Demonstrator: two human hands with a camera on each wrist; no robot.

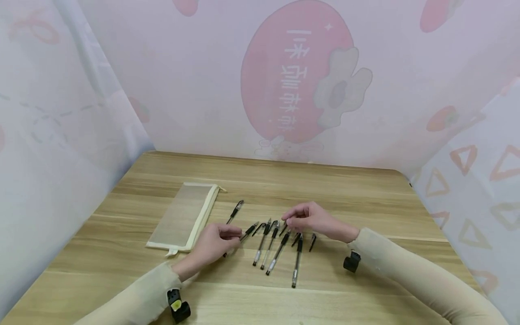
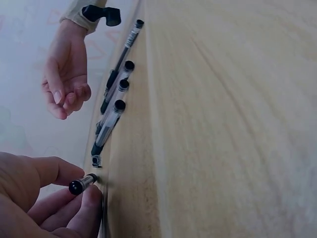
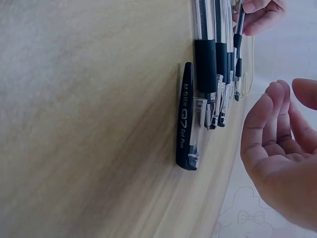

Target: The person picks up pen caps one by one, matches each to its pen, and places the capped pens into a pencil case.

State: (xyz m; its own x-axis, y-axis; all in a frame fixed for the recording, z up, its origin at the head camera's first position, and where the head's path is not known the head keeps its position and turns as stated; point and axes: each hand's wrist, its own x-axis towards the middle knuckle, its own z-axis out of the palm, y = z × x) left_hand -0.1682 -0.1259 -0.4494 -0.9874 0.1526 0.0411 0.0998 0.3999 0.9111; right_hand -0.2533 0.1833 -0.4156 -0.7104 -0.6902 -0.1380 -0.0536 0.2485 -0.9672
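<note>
My left hand (image 1: 217, 243) pinches a clear gel pen (image 2: 85, 184) between thumb and fingers, at the left end of a row of pens. Toward the far side points that pen's black grip (image 1: 249, 231). Several uncapped gel pens, one of them (image 1: 298, 264) at the right end, lie side by side on the table. Loose black caps lie by their tips; a cap (image 3: 185, 121) marked Q7 Gel Pen is closest to the right wrist camera. Above the tips hovers my right hand (image 1: 314, 220), its fingers loosely bent; nothing shows between them in the right wrist view.
A flat mesh zipper pouch (image 1: 180, 216) with cream edging lies left of the pens. Between pouch and row, another pen (image 1: 235, 210) lies at a slant, partly behind my left hand. The wooden table (image 1: 349, 180) meets printed curtains at the back and sides.
</note>
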